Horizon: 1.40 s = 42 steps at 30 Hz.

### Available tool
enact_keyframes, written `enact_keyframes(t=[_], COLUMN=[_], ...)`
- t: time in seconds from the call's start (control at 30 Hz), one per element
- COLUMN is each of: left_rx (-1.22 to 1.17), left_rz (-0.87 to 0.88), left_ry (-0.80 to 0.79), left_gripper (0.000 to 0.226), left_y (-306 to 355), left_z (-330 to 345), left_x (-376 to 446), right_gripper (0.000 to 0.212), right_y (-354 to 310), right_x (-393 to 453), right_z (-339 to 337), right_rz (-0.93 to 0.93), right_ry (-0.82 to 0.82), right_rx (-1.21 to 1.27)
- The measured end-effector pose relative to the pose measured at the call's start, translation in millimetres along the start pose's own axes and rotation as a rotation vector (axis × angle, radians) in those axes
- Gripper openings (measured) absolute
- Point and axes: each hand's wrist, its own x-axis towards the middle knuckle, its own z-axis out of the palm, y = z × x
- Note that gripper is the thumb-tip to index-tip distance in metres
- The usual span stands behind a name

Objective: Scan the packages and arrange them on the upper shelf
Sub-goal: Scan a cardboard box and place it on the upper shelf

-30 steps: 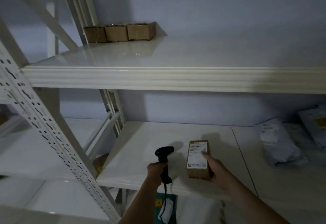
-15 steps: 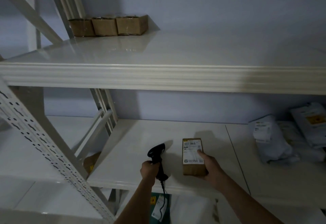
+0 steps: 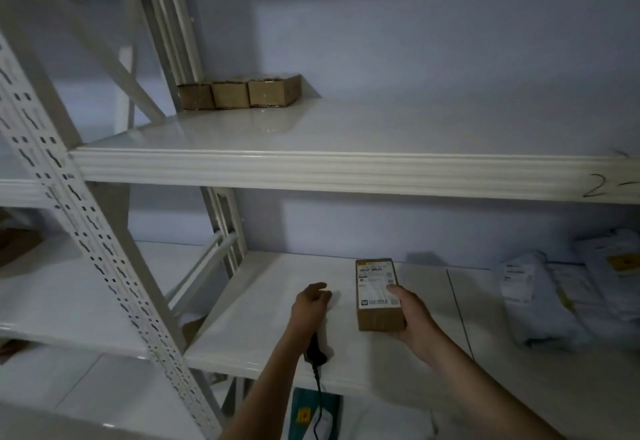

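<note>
Setting: a person stands at white metal shelving in dim light, seen from a camera on their head, with both bare forearms reaching forward over the lower shelf (image 3: 263, 315).
Right hand: the right hand (image 3: 410, 315) grips a small cardboard box (image 3: 379, 296) from its right side, fingers underneath and thumb curled over the top face.
Where the box is: held just above the lower shelf near its front edge, well below the upper shelf (image 3: 346, 169) where it belongs.
Why it is held this way: the labelled face points up and towards the person, which probably keeps the barcode open to the scanner.
Left hand: the left hand (image 3: 310, 303) is just to the left of the box, back of the hand up. Its fingers seem wrapped around the scanner (image 3: 315, 353), whose dark lower end and cable show beneath the wrist. The head of the scanner is hidden, so where it aims cannot be told.
How the box looks: a brown oblong carton, longer than it is wide. A white shipping label covers most of the top, with dark print and a barcode too small to read. It looks rigid and light enough for one hand.
Upper shelf: three similar brown boxes (image 3: 239, 93) sit side by side, touching, at the back left corner. The neat row suggests the next box goes to their right.
Lower shelf, right: several soft grey mailing bags (image 3: 540, 297) lie in a loose pile, apparently waiting their turn.
</note>
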Motion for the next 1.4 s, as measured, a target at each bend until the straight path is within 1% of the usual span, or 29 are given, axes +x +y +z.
enact_keyframes(t=[0.13, 0.2, 0.27, 0.33, 0.37, 0.43, 0.47, 0.5, 0.57, 0.63, 0.7, 0.77, 0.8, 0.87, 0.9, 0.93, 1.0, 1.03, 1.1, 1.13, 1.17, 1.23, 1.27, 1.3, 1.33, 1.4], left_rx=[-0.012, 0.074, 0.134, 0.141, 0.143, 0.176, 0.192, 0.2, 0.216, 0.249, 0.316, 0.356, 0.367, 0.375, 0.379, 0.385, 0.4, 0.407, 0.436, 0.442, 0.442, 0.424, 0.412, 0.402, 0.393, 0.368], left_rz=[0.125, 0.214, 0.273, 0.304, 0.312, 0.344, 0.364, 0.388, 0.438, 0.492, 0.524, 0.558, 0.578, 0.637, 0.673, 0.709, 0.762, 0.773, 0.789, 0.801, 0.813, 0.822, 0.829, 0.841, 0.857, 0.889], left_ry=[-0.227, -0.271, -0.233, -0.147, -0.109, -0.094, -0.101, -0.103, -0.105, -0.107, -0.097, -0.08, -0.071, -0.065, -0.07, -0.074, -0.071, -0.072, -0.063, -0.053, -0.041, -0.015, -0.005, 0.005, 0.016, 0.039], left_gripper=[0.054, 0.06, 0.064, 0.063, 0.062, 0.06, 0.056, 0.051, 0.041, 0.038, 0.034, 0.028, 0.028, 0.027, 0.026, 0.024, 0.02, 0.021, 0.026, 0.027, 0.025, 0.019, 0.02, 0.024, 0.028, 0.033], left_y=[37.0, 45.3, 53.9, 66.1, 72.4, 88.8, 97.8, 107.0, 124.8, 141.1, 153.9, 166.2, 173.2, 186.4, 193.0, 199.6, 209.5, 213.2, 217.8, 219.6, 221.1, 226.5, 228.9, 230.6, 231.6, 232.6], left_z=[2.4, -1.4, -7.8, -16.9, -22.4, -35.9, -43.1, -51.2, -68.5, -85.6, -100.6, -115.5, -123.1, -139.2, -147.0, -154.1, -168.4, -175.5, -188.6, -194.4, -200.2, -208.8, -213.4, -217.0, -219.8, -224.5], left_x=[-36.6, -46.3, -52.3, -55.3, -56.8, -65.8, -72.6, -79.6, -95.1, -111.3, -127.3, -144.6, -153.8, -169.5, -175.4, -181.3, -190.7, -195.0, -200.9, -201.7, -201.8, -201.5, -201.8, -201.4, -201.6, -202.1], right_gripper=[0.033, 0.034, 0.032, 0.037, 0.045, 0.069, 0.074, 0.07, 0.053, 0.047, 0.057, 0.068, 0.066, 0.057, 0.058, 0.065, 0.088, 0.092, 0.095, 0.093, 0.086, 0.06, 0.045, 0.036, 0.033, 0.036], right_y=[-20.1, -31.1, -42.5, -54.6, -61.2, -75.0, -81.8, -89.9, -108.8, -127.1, -144.2, -160.1, -167.2, -180.2, -185.0, -188.2, -191.7, -193.0, -193.8, -193.8, -193.5, -194.6, -195.5, -196.7, -197.9, -199.1], right_x=[-12.8, -21.2, -33.1, -42.0, -47.7, -61.0, -69.0, -78.5, -99.7, -118.3, -138.5, -161.5, -174.1, -200.6, -209.6, -217.6, -230.2, -235.6, -247.3, -254.4, -259.0, -267.4, -271.8, -272.9, -273.8, -275.6], right_z=[12.5, 21.9, 30.8, 36.5, 38.1, 40.4, 40.2, 40.4, 41.4, 45.4, 51.3, 58.9, 62.7, 71.4, 75.5, 79.6, 88.0, 92.0, 100.0, 105.1, 110.7, 121.4, 128.2, 133.4, 138.1, 146.3], right_rz=[-0.07, -0.082, -0.076, -0.078, -0.104, -0.175, -0.202, -0.235, -0.297, -0.331, -0.352, -0.37, -0.401, -0.493, -0.55, -0.606, -0.662, -0.66, -0.673, -0.693, -0.711, -0.74, -0.746, -0.754, -0.764, -0.786], right_ry=[-0.014, -0.056, -0.127, -0.178, -0.194, -0.26, -0.303, -0.342, -0.392, -0.388, -0.355, -0.347, -0.337, -0.311, -0.297, -0.289, -0.262, -0.242, -0.243, -0.251, -0.255, -0.241, -0.233, -0.236, -0.227, -0.198], right_rx=[-0.046, -0.06, -0.116, -0.254, -0.346, -0.47, -0.514, -0.577, -0.705, -0.833, -0.955, -1.014, -1.037, -1.106, -1.139, -1.165, -1.174, -1.159, -1.113, -1.086, -1.06, -1.008, -0.977, -0.951, -0.931, -0.897])
